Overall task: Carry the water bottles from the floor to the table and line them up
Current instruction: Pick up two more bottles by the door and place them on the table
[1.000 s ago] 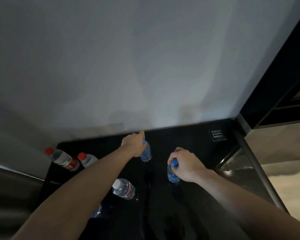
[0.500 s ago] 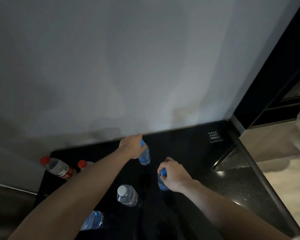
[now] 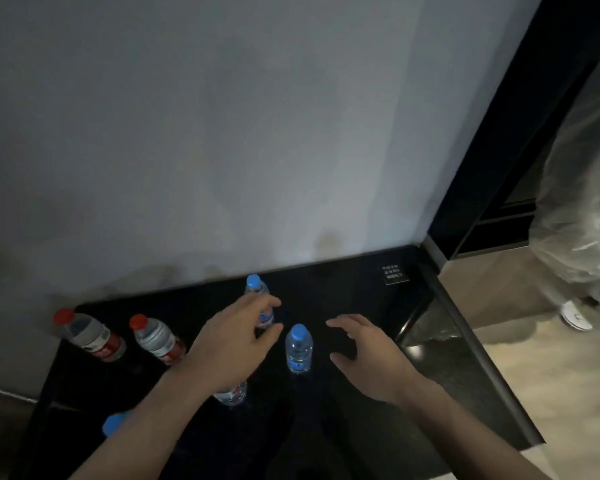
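Note:
Several water bottles stand on the black table (image 3: 354, 292). A blue-capped bottle (image 3: 256, 289) is at the back near the wall, and a second blue-capped bottle (image 3: 298, 348) stands in front of it. My left hand (image 3: 236, 344) hovers open just left of both, partly covering the rear one. My right hand (image 3: 368, 351) is open to the right of the front bottle, apart from it. Two red-capped bottles (image 3: 90, 336) (image 3: 156, 337) stand at the left. Another bottle (image 3: 231, 394) is mostly hidden under my left wrist. A blue cap (image 3: 115, 423) shows by my left forearm.
A pale wall (image 3: 222, 133) rises directly behind the table. A small printed sign (image 3: 394, 273) lies at the back right corner. Beyond the table's right edge are a light floor (image 3: 551, 375) and a person's legs and white shoe (image 3: 575, 317).
Both hands have let go of the two blue-capped bottles and opened. The bottles now stand free on the table, and my hands have drawn back to either side.

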The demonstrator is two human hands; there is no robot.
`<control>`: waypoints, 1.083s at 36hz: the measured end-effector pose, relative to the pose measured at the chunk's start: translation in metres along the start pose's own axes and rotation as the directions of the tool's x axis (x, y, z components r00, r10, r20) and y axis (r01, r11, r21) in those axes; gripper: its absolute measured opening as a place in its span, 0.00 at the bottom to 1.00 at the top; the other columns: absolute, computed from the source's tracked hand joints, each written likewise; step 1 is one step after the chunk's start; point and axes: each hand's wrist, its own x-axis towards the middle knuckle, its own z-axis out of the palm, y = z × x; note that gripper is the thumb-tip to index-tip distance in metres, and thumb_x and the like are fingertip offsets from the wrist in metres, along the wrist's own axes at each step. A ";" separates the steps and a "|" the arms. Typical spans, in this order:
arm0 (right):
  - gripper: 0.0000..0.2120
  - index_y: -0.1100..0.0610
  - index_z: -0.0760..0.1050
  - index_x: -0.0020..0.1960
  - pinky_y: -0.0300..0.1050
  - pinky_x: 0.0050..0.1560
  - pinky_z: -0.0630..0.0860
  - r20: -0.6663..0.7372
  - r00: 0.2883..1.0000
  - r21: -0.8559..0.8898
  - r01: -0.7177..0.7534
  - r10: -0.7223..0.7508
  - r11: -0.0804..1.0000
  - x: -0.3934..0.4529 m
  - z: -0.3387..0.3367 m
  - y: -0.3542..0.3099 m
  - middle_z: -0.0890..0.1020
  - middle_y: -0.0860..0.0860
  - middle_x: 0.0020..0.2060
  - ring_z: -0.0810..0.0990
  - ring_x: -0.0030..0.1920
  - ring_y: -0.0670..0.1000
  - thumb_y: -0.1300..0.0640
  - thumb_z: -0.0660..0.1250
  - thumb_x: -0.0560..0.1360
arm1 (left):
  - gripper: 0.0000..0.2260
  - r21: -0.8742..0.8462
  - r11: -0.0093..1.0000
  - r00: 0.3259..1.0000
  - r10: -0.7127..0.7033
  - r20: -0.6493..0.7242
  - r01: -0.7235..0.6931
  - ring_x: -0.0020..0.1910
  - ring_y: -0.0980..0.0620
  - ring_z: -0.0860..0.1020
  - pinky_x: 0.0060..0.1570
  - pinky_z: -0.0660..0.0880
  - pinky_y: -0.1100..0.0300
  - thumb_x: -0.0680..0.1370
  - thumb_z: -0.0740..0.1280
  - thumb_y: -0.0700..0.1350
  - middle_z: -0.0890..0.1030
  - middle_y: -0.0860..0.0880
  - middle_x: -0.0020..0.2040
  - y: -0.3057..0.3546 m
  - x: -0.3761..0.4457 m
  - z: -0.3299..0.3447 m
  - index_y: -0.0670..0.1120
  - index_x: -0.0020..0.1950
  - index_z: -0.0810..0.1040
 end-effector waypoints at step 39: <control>0.34 0.44 0.52 0.82 0.46 0.78 0.50 -0.515 0.604 0.185 -0.614 0.607 0.768 -0.496 -0.300 0.454 0.49 0.46 0.82 0.47 0.81 0.51 0.44 0.63 0.81 | 0.27 0.013 0.578 0.554 0.775 0.304 -0.816 0.78 0.51 0.50 0.75 0.56 0.48 0.77 0.64 0.60 0.54 0.53 0.80 0.672 0.066 0.314 0.57 0.75 0.64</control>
